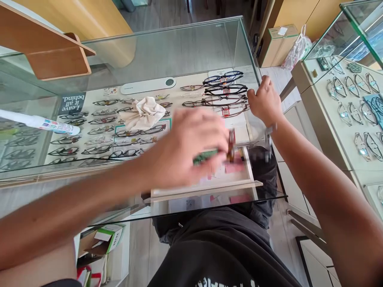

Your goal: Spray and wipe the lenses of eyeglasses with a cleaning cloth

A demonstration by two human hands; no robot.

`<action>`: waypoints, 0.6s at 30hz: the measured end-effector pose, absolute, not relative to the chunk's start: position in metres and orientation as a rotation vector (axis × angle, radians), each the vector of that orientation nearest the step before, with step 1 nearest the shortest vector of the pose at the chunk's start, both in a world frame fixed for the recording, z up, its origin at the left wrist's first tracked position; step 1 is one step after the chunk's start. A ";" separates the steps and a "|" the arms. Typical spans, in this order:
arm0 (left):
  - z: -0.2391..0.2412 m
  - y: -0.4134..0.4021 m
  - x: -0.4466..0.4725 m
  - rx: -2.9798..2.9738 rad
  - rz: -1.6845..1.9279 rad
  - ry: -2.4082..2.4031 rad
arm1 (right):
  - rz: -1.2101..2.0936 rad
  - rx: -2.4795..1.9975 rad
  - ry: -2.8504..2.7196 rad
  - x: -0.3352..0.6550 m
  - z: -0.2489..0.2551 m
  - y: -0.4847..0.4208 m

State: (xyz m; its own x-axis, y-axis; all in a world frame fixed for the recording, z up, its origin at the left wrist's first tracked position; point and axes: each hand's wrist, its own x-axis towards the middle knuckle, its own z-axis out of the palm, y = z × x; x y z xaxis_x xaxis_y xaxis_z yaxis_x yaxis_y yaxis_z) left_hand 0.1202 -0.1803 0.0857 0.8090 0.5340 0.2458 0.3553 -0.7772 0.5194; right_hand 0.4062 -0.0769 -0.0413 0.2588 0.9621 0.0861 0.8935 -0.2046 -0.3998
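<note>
My left hand [196, 147], smeared by motion, is over the front part of the glass counter. Its fingers are closed on a pair of eyeglasses [231, 145], whose blurred arms point right. At the counter's right edge is my right hand [265, 99], with its fingers curled and the thumb beside the ends of several eyeglasses. Whatever the curled fingers may hold is hidden. Those glasses lie in a stack-like row, among them a blue pair [223, 78] and a black pair [226, 89]. Left of them, a crumpled cream cloth [145, 113] lies on the counter.
Below the glass top [185, 44] are rows of eyeglasses [97, 150] and a pulled-out drawer [249, 169] with pink and green items. A white tube [56, 125] juts in from the left. A second display case [323, 107] stands right, near a cardboard box [277, 44].
</note>
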 end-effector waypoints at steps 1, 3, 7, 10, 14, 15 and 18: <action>0.096 -0.156 0.124 2.610 0.552 0.713 | 0.247 -2.163 -1.693 0.405 -0.041 -0.077; 0.106 -0.101 0.133 2.695 0.566 0.870 | 0.229 -2.159 -1.691 0.404 -0.042 -0.077; 0.088 0.003 0.158 2.728 0.427 1.196 | 0.198 -2.186 -1.666 0.402 -0.041 -0.078; 0.057 0.058 0.174 2.718 0.335 1.307 | 0.186 -2.194 -1.664 0.401 -0.039 -0.078; 0.023 0.095 0.186 2.637 0.217 1.399 | 0.204 -2.189 -1.673 0.400 -0.037 -0.079; 0.018 0.100 0.188 2.626 0.202 1.397 | 0.210 -2.189 -1.676 0.401 -0.037 -0.079; 0.009 0.107 0.188 2.609 0.189 1.362 | 0.209 -2.190 -1.682 0.401 -0.038 -0.079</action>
State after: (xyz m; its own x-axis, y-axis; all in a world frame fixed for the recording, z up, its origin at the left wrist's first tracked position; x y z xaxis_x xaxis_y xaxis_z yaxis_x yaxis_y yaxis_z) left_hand 0.1878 0.1075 0.0090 0.5694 0.8217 0.0244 0.7971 -0.5592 0.2279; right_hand 0.4008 -0.0791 -0.0381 0.2761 0.9553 0.1057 0.9003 -0.2186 -0.3764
